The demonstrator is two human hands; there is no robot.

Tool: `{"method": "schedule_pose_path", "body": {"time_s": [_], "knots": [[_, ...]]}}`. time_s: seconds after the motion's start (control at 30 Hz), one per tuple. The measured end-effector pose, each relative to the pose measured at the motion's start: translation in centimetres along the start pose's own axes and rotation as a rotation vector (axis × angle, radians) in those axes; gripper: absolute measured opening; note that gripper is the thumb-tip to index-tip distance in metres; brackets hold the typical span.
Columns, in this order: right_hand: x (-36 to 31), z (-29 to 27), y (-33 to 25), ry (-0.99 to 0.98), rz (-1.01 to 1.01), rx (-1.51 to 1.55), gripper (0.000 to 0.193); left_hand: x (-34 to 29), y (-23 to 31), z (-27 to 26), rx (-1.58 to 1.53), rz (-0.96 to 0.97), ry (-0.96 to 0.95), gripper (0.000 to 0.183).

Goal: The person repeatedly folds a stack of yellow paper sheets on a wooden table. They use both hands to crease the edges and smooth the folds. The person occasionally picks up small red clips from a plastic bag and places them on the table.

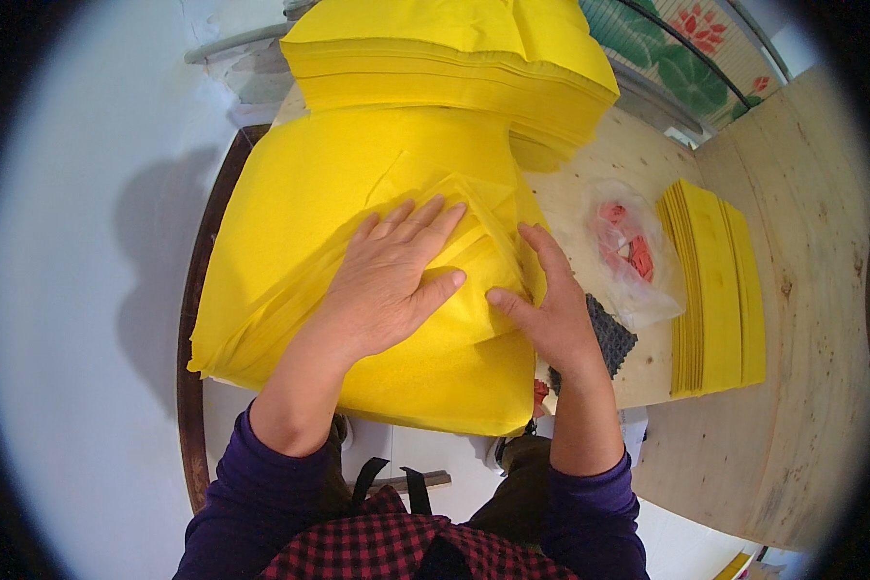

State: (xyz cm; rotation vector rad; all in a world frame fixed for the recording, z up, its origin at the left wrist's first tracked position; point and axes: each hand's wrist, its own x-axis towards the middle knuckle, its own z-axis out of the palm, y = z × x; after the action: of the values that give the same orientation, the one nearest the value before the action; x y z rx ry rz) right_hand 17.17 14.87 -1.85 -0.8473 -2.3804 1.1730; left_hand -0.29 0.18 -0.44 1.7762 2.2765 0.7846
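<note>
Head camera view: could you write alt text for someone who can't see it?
The person's left hand lies flat on a pile of yellow sheets, with the right hand at the pile's right side. Another yellow stack sits beyond it; to the right, on a wooden table, are a clear bag with red contents and a smaller yellow stack.

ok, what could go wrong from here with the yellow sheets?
1. The yellow sheets lie skewed and fanned under the left hand; pushing might crease them or spread them further.
2. The dark grey pad sits partly behind the right hand and wrist, so it could get knocked.
</note>
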Motion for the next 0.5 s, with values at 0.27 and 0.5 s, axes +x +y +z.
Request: {"method": "schedule_pose_path", "body": {"time_s": [0.27, 0.5], "knots": [[-0.9, -2.2, -1.4, -0.107, -0.112, -0.157, 0.095, -0.1, 0.1, -0.2, -0.001, -0.002, 0.0, 0.066], [0.1, -0.7, -0.3, 0.009, -0.032, 0.101, 0.079, 0.1, 0.0, 0.1, -0.003, -0.004, 0.003, 0.065]]}}
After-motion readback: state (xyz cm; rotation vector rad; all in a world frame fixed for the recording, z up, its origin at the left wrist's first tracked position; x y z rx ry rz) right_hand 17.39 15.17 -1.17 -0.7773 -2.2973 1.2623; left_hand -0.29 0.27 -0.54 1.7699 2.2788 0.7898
